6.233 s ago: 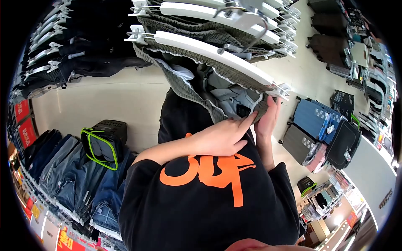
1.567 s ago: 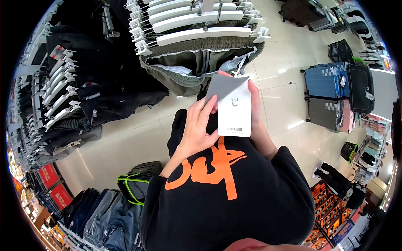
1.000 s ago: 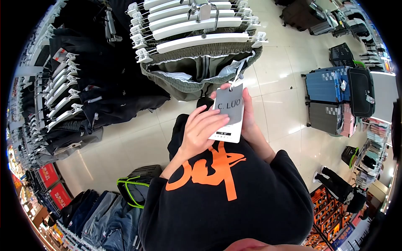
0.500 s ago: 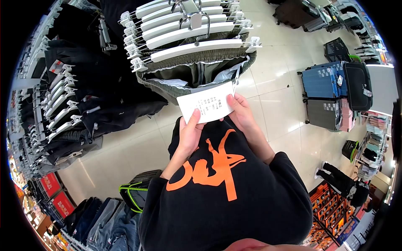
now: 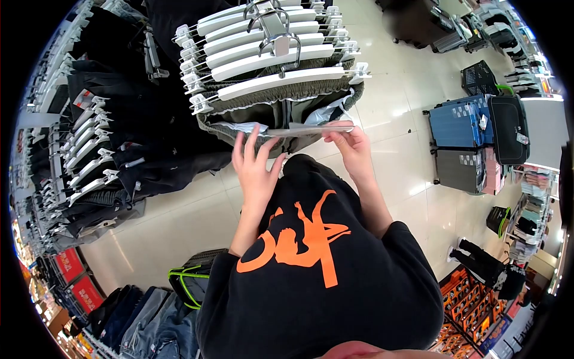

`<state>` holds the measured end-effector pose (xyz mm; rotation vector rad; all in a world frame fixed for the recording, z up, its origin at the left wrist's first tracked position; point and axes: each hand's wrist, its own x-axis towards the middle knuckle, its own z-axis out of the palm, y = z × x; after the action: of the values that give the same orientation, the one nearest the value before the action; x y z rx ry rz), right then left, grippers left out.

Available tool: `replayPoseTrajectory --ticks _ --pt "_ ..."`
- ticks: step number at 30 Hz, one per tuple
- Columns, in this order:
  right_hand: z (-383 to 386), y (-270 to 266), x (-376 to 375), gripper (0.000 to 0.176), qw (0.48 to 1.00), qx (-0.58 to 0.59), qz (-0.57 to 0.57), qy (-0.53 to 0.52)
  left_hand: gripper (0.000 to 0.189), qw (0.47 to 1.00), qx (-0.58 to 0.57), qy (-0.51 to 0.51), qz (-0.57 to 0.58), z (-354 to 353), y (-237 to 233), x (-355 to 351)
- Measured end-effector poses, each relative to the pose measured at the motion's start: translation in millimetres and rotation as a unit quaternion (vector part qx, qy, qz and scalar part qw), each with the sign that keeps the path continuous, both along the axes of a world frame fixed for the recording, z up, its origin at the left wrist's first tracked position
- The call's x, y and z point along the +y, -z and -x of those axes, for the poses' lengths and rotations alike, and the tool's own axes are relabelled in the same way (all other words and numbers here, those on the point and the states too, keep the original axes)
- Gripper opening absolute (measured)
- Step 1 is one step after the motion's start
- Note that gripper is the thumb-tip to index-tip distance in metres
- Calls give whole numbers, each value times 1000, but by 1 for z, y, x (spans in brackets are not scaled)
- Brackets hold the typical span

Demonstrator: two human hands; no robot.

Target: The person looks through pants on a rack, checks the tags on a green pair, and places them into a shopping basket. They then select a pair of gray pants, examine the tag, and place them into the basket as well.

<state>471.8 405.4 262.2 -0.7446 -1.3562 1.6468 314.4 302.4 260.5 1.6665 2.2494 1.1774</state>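
Dark olive elastic-waist pants (image 5: pixel 287 110) hang from the front white clip hanger (image 5: pixel 281 83), their waistband gaping toward me. A paper tag (image 5: pixel 308 130) lies in front of the waistband, seen almost edge-on as a thin grey strip. My right hand (image 5: pixel 353 149) pinches the tag's right end between thumb and fingers. With its fingers spread, my left hand (image 5: pixel 256 164) is at the tag's left end, fingertips overlapping the front of the waistband. The tag's printed face is turned out of sight.
More white hangers with clips fill the rack behind. Black garments (image 5: pixel 143 119) hang at left; folded jeans (image 5: pixel 149 323) lie at lower left near a green-trimmed black basket (image 5: pixel 191 278). Suitcases (image 5: pixel 457 122) stand on the tiled floor at right. A person (image 5: pixel 490 266) is at lower right.
The tag has tipped from face-up to nearly edge-on and moved slightly up. My left hand has let go of it, spreading its fingers and shifting left and up.
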Motion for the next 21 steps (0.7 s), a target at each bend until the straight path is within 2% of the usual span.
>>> replayPoseTrajectory --ticks 1,3,4,5,7,9,14,17,21 --pt "2 -3 3 11 1000 2 -2 -2 32 991 121 -41 29 0 0 1" --pt "6 -5 12 17 962 -159 -211 74 30 987 142 -39 72 1 13 1" --pt "6 -5 16 21 924 -256 -271 82 28 984 150 -28 89 2 22 0" --pt "7 -6 17 21 925 -255 -272 81 26 982 158 -17 107 2 27 -1" --pt "10 -8 18 18 815 -472 -333 51 19 985 138 -15 107 2 27 0" --pt "14 -5 21 19 803 -491 -335 38 15 985 141 -8 103 2 27 -1" --pt "25 -1 22 33 803 -479 -347 69 13 986 123 -34 106 -1 29 -7" --pt "22 5 16 37 815 -460 -345 66 15 987 116 -48 100 -4 32 -8" --pt "9 29 10 38 801 -463 -374 61 18 986 125 -57 91 -5 44 -5"
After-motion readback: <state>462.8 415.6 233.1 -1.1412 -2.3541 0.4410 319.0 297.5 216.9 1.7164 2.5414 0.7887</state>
